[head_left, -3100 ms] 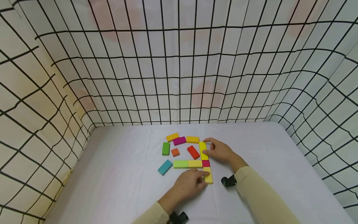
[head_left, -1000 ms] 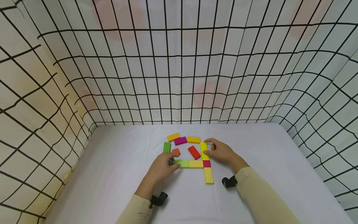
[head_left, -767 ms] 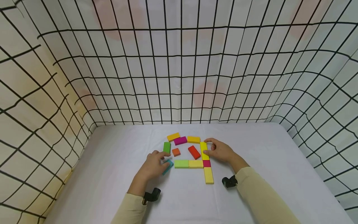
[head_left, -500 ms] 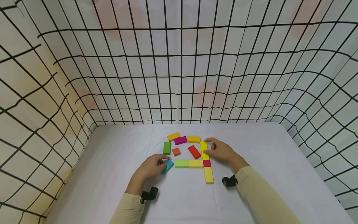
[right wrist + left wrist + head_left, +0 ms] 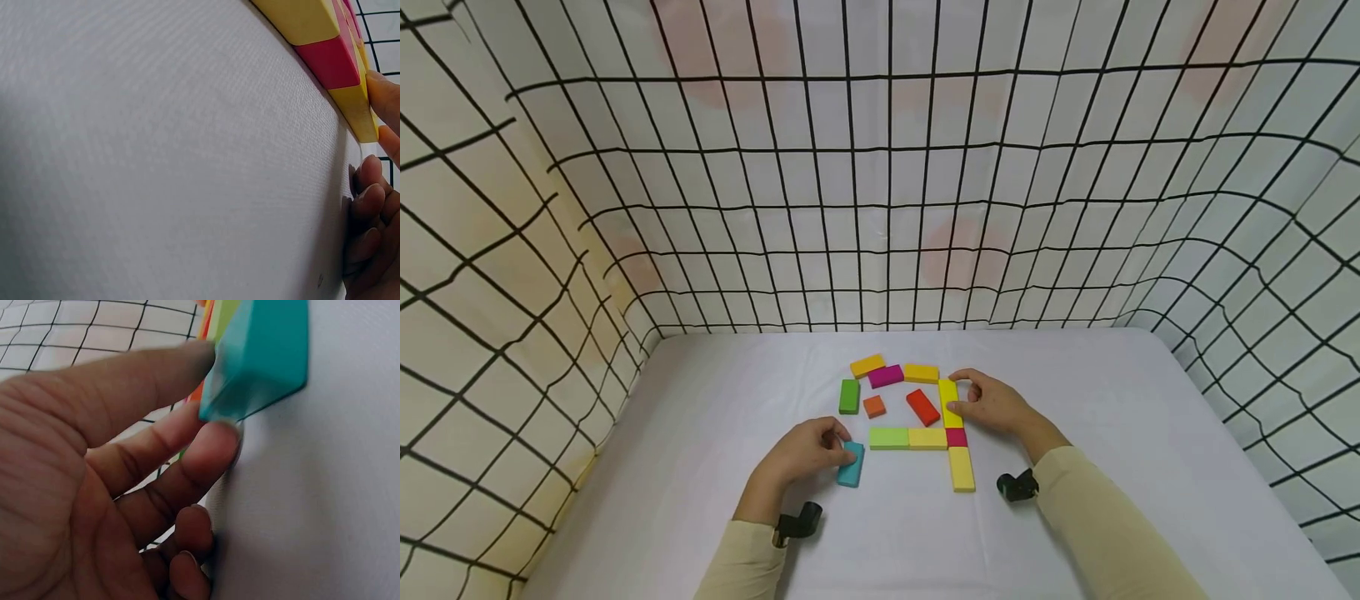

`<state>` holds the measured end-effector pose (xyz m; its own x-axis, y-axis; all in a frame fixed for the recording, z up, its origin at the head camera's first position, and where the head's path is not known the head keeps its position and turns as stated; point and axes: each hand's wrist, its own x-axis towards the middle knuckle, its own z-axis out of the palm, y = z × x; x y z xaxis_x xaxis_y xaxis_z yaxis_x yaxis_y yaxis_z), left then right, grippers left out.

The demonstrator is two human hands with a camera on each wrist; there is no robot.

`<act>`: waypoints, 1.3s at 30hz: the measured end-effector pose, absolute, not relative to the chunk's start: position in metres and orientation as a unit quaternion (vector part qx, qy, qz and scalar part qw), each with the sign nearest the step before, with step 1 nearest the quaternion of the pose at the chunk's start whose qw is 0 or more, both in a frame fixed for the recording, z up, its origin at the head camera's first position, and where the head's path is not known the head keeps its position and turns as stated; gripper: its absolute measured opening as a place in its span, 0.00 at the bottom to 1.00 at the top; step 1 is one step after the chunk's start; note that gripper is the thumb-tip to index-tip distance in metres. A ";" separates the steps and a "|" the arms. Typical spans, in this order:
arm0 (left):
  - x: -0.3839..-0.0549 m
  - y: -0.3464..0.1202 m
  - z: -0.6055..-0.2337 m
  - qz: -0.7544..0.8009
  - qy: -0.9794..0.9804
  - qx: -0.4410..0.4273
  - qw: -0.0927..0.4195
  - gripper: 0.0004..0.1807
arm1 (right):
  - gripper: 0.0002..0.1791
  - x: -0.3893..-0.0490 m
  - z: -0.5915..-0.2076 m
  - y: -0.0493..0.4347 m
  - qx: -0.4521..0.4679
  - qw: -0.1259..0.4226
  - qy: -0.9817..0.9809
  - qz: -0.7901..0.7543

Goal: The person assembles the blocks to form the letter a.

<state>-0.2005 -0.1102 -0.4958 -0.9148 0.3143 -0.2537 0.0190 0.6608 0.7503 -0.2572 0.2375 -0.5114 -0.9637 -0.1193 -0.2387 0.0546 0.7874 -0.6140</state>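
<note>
In the head view, the left hand point(image 5: 808, 452) pinches a teal block point(image 5: 851, 473) flat on the table, its thumb over the upper end. The left wrist view shows the thumb on one face of this teal block point(image 5: 275, 350) and fingertips against its end. At the right, the right hand point(image 5: 996, 404) holds a bright yellow block point(image 5: 950, 392) with thumb and index finger, the other fingers curled beside it. Below that block, a crimson piece point(image 5: 956, 437) and a pale yellow block point(image 5: 961, 471) continue the column. A lime block point(image 5: 889, 439) and another pale yellow block point(image 5: 927, 439) form a row.
Behind the row lie a red block point(image 5: 922, 407), a small orange piece point(image 5: 874, 407) and a green block point(image 5: 849, 397). Farther back are a magenta block point(image 5: 886, 376) and two amber blocks, one at the right point(image 5: 921, 373). Black wire mesh point(image 5: 887, 208) rises around the white table point(image 5: 700, 467).
The left hand has left the pale yellow block at the column's foot and gone left to the teal block. It has turned that block more upright and nearer. The right hand stays put.
</note>
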 end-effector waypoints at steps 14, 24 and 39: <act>-0.199 -0.106 -0.497 0.417 0.885 0.104 0.180 0.11 | 0.31 -0.257 -0.511 0.236 -0.009 0.136 0.934 -0.331; -0.197 -0.109 -0.495 0.427 0.871 0.125 0.208 0.13 | 0.31 -0.258 -0.514 0.237 -0.009 0.132 0.934 -0.331; -0.199 -0.108 -0.501 0.432 0.870 0.116 0.210 0.13 | 0.31 -0.258 -0.516 0.237 -0.007 0.132 0.935 -0.330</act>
